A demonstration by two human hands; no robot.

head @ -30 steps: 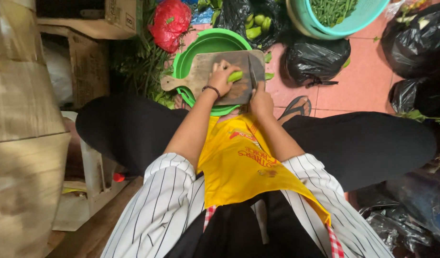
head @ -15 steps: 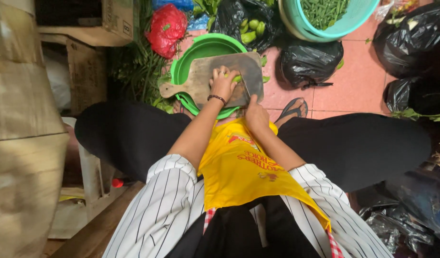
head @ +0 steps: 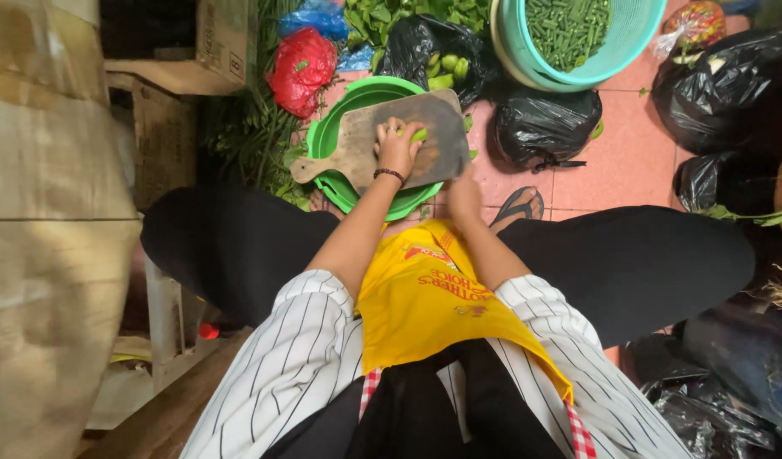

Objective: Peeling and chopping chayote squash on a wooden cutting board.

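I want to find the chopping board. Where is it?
In the head view, the wooden cutting board lies top centre across the green basin, under the left hand, with the red bag to its left.

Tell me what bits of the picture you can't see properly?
- Green vegetable, head view: mostly covered by the left hand; its kind is unclear.
- Right hand: whatever it grips is too dark and blurred to make out.
- Green basin: largely hidden under the wooden cutting board.
- Turquoise basket: cut off by the top edge.
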